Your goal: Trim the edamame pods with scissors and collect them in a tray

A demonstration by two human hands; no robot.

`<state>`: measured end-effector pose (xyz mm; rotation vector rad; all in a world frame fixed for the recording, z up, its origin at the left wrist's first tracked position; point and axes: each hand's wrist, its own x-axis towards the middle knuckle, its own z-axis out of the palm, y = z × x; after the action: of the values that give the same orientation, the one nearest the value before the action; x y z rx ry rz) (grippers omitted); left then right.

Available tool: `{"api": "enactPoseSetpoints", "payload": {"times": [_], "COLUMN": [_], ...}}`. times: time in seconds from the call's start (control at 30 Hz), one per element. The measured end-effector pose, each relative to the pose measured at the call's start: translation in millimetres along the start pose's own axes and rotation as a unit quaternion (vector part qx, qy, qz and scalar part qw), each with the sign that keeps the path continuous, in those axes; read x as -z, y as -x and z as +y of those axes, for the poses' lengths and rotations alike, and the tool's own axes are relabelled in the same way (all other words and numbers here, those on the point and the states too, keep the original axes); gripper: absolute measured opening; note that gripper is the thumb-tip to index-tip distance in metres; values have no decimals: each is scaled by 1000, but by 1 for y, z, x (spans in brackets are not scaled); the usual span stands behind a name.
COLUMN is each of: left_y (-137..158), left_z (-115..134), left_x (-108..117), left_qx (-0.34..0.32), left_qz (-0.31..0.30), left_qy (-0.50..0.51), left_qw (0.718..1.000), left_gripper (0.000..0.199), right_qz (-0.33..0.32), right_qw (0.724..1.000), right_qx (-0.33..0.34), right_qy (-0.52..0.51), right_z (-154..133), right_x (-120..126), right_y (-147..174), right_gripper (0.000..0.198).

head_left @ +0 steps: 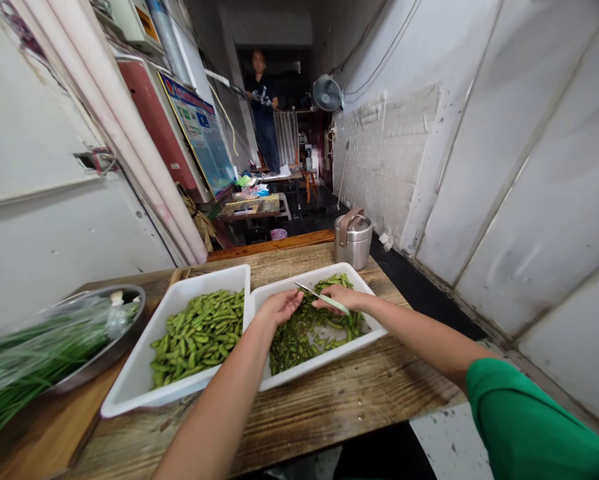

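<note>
My right hand point(340, 297) grips a pair of scissors point(333, 303) with pale green handles, its blades pointing left toward my other hand. Above the middle of the right white tray point(299, 383), my left hand point(282, 307) has its fingers curled together; whatever is in them, if anything, cannot be made out. Beneath both hands lie edamame pods point(289, 350) mixed with small dark green trimmings. The left white tray point(129, 397), set against the right one, holds a heap of edamame pods point(194, 337).
A lidded steel pot point(353, 243) stands behind the right tray. At left, a metal basin point(140, 303) holds bagged green stalks point(44, 357). Both trays rest on a wooden table point(329, 413). Farther back are a person point(264, 113), a low cluttered table point(249, 208) and a wall fan point(328, 93).
</note>
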<state>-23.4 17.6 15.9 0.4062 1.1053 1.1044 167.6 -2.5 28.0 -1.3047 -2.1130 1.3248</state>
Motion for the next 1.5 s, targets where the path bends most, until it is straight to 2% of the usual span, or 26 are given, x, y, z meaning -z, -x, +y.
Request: {"api": "enactPoseSetpoints", "payload": {"times": [0.2,0.37,0.47,0.57,0.63,0.7,0.77,0.87,0.97,1.07,1.13,1.2,1.27,1.3,1.33,1.37,1.43,1.5], "left_y": [5,7,6,7,8,11,12,14,14,16,18,19,20,20,20,19,19,18], "left_z": [0,-1,-2,-3,-6,-12,-20,-39,-58,-69,-68,-61,-53,-48,-44,-40,-32,-25], "left_x": [-2,-4,-4,-4,-6,-9,-14,-21,-28,-31,-33,-36,-38,-39,-38,-37,-32,-25], "left_qx": [-26,-54,-44,-40,-90,-174,-242,-258,-273,-298,-284,-276,-296,-311,-320,-319,-280,-217], "left_qz": [-17,-29,-29,-5,20,25,-24,-161,-240,-257,-251,-250,-251,-245,-233,-217,-182,-157], "left_qy": [33,35,25,-38,-134,-253,-368,-494,-539,-555,-592,-641,-665,-660,-645,-622,-549,-438], "left_qw": [999,998,998,998,987,951,897,814,760,732,711,671,638,638,654,681,766,858], "left_gripper": [15,17,17,14,11,8,5,14,22,18,15,11,5,6,10,14,21,22], "right_qz": [-3,-8,-1,15,65,120,143,162,163,162,162,163,168,170,171,159,128,95], "right_qw": [999,999,1000,999,991,976,968,964,964,963,961,962,967,972,977,984,989,989], "right_qx": [9,2,-2,9,32,42,37,26,20,26,34,49,64,69,66,59,44,43], "right_qy": [-48,-48,-24,34,115,178,203,209,208,214,219,215,182,150,106,52,-53,-103], "right_z": [1,0,1,4,6,9,12,14,14,14,14,14,13,13,13,13,13,13], "right_x": [-1,0,1,3,7,10,14,17,19,19,18,18,18,18,18,19,20,21], "right_y": [0,0,1,0,-3,-8,-13,-16,-16,-15,-15,-15,-15,-15,-14,-13,-11,-9], "right_gripper": [46,46,45,44,41,38,35,31,30,31,30,27,24,24,26,31,37,39]}}
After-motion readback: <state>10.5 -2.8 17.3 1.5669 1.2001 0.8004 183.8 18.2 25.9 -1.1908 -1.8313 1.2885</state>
